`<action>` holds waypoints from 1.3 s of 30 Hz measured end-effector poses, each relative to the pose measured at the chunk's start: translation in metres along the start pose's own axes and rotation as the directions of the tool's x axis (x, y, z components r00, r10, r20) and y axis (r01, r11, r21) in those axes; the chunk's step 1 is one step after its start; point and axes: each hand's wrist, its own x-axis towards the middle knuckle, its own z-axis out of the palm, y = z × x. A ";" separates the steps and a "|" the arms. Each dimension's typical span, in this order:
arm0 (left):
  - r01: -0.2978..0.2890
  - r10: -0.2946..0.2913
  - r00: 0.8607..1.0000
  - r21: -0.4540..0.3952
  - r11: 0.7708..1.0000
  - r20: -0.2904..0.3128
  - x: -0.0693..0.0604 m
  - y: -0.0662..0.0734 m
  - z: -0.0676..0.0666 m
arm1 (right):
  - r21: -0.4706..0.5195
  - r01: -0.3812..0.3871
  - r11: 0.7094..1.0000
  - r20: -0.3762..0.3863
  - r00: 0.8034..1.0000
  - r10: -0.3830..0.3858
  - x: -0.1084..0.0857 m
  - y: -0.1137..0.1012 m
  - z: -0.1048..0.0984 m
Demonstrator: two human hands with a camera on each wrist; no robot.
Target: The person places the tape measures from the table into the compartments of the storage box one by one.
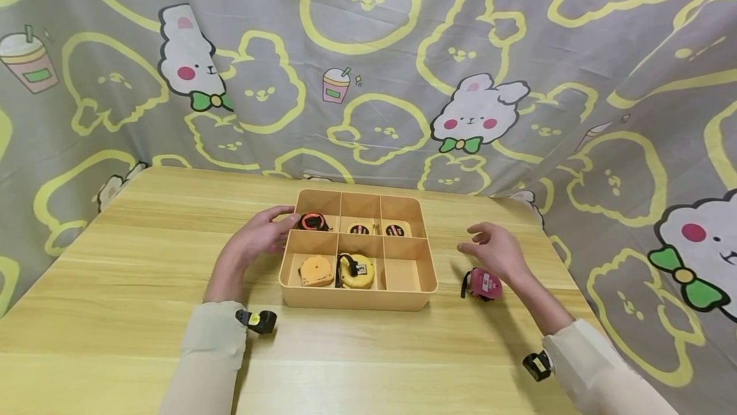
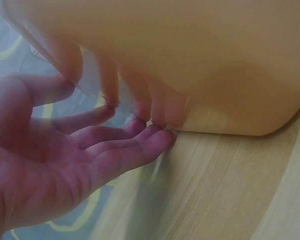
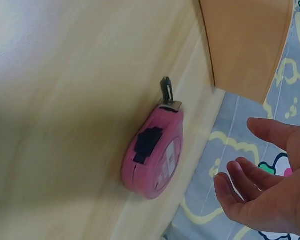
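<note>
A tan box with two rows of compartments stands mid-table. My left hand touches its left side; in the left wrist view the fingertips meet the outer wall, with the thumb near the rim. To the right of the box, my right hand hovers with loosely bent fingers and holds nothing. Just below it lies a pink tape measure, its black strap toward the box; the right wrist view shows this pink tape measure apart from the fingers.
In the box sit a red-and-black tape measure, an orange one, a yellow one with a black strap, and two yellow ones at the back. A patterned curtain hangs behind the wooden table.
</note>
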 end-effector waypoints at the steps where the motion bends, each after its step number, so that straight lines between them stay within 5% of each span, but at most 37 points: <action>1: 0.000 0.000 1.000 0.001 1.000 0.000 0.000 0.000 0.000 | -0.004 0.000 1.000 0.004 1.000 0.000 0.000 0.002 0.000; 12: 0.000 0.000 1.000 0.015 1.000 -0.003 -0.001 0.002 0.000 | -0.047 -0.081 0.996 0.138 0.987 0.087 -0.007 0.016 -0.001; 39: -0.007 0.007 1.000 0.011 1.000 0.002 -0.002 0.001 0.000 | -0.113 -0.101 0.988 0.217 0.968 0.124 -0.021 0.034 0.009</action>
